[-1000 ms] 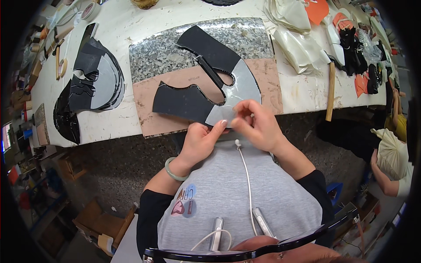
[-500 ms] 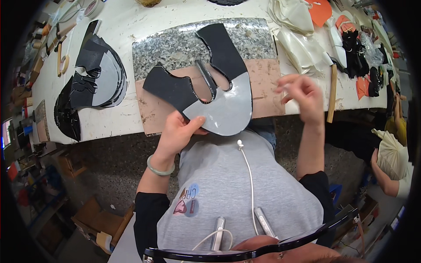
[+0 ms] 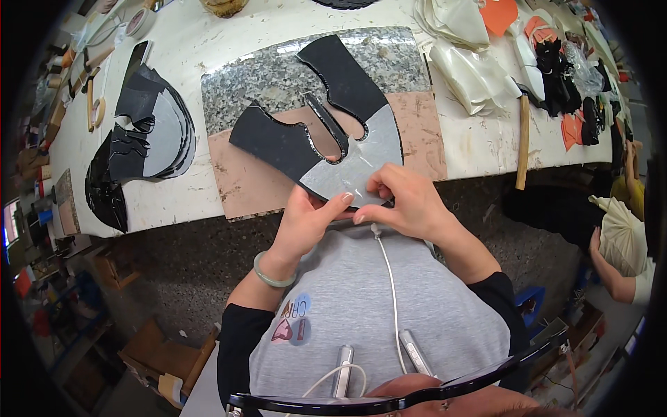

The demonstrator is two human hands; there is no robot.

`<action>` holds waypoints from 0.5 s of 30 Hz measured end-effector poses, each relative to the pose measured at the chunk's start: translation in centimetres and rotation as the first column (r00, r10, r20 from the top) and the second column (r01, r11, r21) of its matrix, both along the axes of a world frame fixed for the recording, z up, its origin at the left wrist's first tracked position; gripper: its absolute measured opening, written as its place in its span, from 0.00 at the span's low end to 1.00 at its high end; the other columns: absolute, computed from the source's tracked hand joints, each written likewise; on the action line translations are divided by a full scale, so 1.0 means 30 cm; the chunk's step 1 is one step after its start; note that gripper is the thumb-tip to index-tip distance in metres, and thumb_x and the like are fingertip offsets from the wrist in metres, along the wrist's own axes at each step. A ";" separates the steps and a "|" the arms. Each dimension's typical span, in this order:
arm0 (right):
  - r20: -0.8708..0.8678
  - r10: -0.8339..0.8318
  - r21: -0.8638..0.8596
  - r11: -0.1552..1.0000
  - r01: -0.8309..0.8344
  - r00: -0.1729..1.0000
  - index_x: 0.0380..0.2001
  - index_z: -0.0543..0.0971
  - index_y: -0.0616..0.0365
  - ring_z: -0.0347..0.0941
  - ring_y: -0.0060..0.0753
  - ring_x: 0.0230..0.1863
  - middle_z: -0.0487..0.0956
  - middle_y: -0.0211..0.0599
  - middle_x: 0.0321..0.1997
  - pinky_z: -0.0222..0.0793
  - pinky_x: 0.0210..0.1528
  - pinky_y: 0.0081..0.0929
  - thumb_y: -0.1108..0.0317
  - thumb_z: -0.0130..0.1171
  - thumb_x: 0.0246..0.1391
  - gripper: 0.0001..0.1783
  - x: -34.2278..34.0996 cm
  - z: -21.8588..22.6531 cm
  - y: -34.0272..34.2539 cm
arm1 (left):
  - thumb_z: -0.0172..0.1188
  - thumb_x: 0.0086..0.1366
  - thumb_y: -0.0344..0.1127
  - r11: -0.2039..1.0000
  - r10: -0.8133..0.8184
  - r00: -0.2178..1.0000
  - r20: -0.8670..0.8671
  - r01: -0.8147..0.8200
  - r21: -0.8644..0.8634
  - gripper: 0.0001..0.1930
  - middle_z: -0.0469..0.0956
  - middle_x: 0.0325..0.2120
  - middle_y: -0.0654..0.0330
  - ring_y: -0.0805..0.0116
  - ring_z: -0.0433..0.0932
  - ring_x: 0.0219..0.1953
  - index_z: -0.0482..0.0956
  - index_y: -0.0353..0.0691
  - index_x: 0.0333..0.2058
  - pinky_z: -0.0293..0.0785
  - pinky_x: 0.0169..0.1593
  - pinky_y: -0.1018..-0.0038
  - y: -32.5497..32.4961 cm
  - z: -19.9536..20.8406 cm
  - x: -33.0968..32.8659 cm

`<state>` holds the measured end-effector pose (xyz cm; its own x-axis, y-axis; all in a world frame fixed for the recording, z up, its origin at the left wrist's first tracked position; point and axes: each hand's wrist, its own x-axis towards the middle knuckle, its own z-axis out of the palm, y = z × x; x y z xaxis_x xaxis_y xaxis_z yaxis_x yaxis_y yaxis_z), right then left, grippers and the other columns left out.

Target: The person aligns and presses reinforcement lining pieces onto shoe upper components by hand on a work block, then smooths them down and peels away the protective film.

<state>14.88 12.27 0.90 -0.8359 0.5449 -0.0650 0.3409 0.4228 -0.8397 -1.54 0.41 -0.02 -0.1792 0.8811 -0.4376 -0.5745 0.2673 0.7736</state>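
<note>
The white worktable (image 3: pixel 479 149) spread widest, its top marked and stained. On it lay a speckled stone slab (image 3: pixel 240 90), with a brownish-pink sheet (image 3: pixel 424 142) over its near part. Above slab and sheet was the black-and-grey cut piece (image 3: pixel 333 179), its two black arms pointing away from the person and its curved grey end at the near edge; a narrow dark strip stood out between the arms. To its left, well apart, sat a pile of similar pieces (image 3: pixel 163 128), overlapping one another; to the right lay some glossy cream pieces (image 3: pixel 472 73). The left hand (image 3: pixel 306 217) pinched the grey end, thumb on top and fingers underneath. The right hand (image 3: pixel 410 205) was just beside it, fingers bent at the same edge, though whether they had closed on it could not be told. A wooden-handled tool (image 3: pixel 523 146) jutted past the table's near edge. Smallest was a pale green bangle (image 3: pixel 274 276) around the left wrist.
</note>
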 end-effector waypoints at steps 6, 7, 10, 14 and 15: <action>0.072 0.097 -0.005 0.995 -0.097 0.993 0.26 0.77 0.58 0.73 0.38 0.24 0.76 0.37 0.22 0.69 0.29 0.33 0.52 0.67 0.51 0.19 -0.033 -0.025 0.030 | 0.53 0.68 0.24 0.998 -0.021 0.998 0.067 0.017 0.063 0.25 0.73 0.50 0.53 0.70 0.77 0.48 0.58 0.35 0.62 0.81 0.49 0.74 0.000 -0.006 -0.002; 0.083 0.119 -0.088 0.990 -0.111 0.989 0.25 0.77 0.59 0.73 0.38 0.23 0.76 0.38 0.21 0.69 0.29 0.33 0.54 0.65 0.52 0.18 -0.033 -0.015 0.051 | 0.53 0.68 0.24 0.998 -0.016 0.998 0.066 0.012 0.064 0.25 0.73 0.50 0.53 0.70 0.77 0.48 0.58 0.35 0.62 0.81 0.49 0.74 -0.002 -0.010 -0.006; 0.139 -0.008 -0.130 0.991 0.027 0.990 0.24 0.78 0.60 0.73 0.27 0.21 0.77 0.36 0.18 0.68 0.25 0.29 0.63 0.61 0.54 0.12 0.010 -0.014 0.167 | 0.54 0.68 0.25 0.996 -0.082 0.992 -0.096 0.086 0.031 0.26 0.73 0.50 0.54 0.72 0.77 0.48 0.59 0.35 0.62 0.81 0.47 0.76 -0.027 -0.023 -0.029; 0.089 -0.158 -0.407 0.896 0.180 0.983 0.21 0.77 0.59 0.69 0.11 0.23 0.76 0.23 0.19 0.64 0.23 0.16 0.70 0.64 0.52 0.09 0.047 0.005 0.271 | 0.55 0.68 0.26 0.996 -0.084 0.988 -0.131 0.081 -0.027 0.26 0.74 0.51 0.55 0.72 0.78 0.46 0.59 0.35 0.63 0.83 0.41 0.77 -0.023 -0.028 -0.068; -0.018 -0.154 -0.388 0.912 0.135 0.988 0.21 0.76 0.60 0.69 0.11 0.24 0.77 0.23 0.20 0.64 0.25 0.16 0.71 0.64 0.52 0.09 0.040 -0.014 0.246 | 0.55 0.67 0.26 0.998 -0.051 0.989 -0.141 0.045 -0.045 0.26 0.74 0.50 0.55 0.72 0.78 0.45 0.59 0.35 0.63 0.83 0.41 0.77 -0.011 -0.027 -0.071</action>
<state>16.08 19.64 0.48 -0.7572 0.6008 -0.2564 0.3297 0.0127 -0.9440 -3.68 0.07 -0.83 -0.2003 0.8716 -0.4475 -0.4453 0.3259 0.8340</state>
